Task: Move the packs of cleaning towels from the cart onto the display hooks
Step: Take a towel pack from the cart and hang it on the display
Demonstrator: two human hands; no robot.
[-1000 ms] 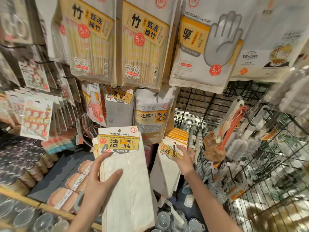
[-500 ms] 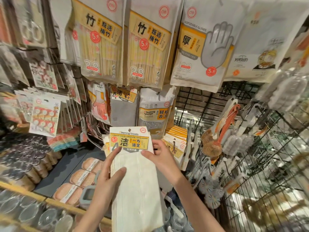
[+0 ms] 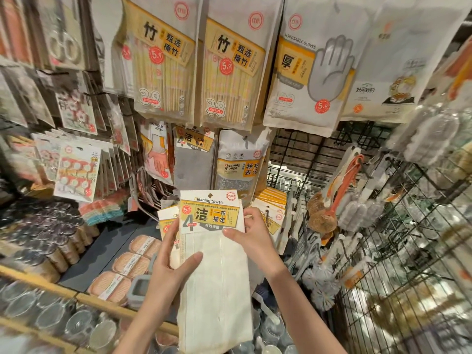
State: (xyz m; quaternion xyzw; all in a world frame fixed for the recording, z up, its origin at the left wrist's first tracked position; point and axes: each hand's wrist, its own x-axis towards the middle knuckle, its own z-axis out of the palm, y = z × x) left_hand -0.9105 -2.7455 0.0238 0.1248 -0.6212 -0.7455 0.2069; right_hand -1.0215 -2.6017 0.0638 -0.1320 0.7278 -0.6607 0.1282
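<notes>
I hold a cream pack of cleaning towels (image 3: 217, 277) upright in front of the display, its yellow header card on top. My left hand (image 3: 169, 267) grips its left edge with the thumb across the front. Just below the header card my right hand (image 3: 251, 238) pinches the right edge. Behind it more cream towel packs (image 3: 167, 221) show at the left, and several with yellow headers (image 3: 270, 208) hang at the right. A grey towel pack (image 3: 194, 159) hangs higher up. The cart is out of view.
Chopstick packs (image 3: 163, 62) and disposable glove bags (image 3: 314, 70) hang overhead. A cleaning sponge pack (image 3: 240, 162) hangs just above the held pack. A black wire grid with brushes (image 3: 332, 200) fills the right. Below left are sponges (image 3: 132, 261) and glass jars (image 3: 51, 315) on shelves.
My right hand left the hanging packs at the right and took hold of the held pack's right edge. The pack has come slightly closer to the display.
</notes>
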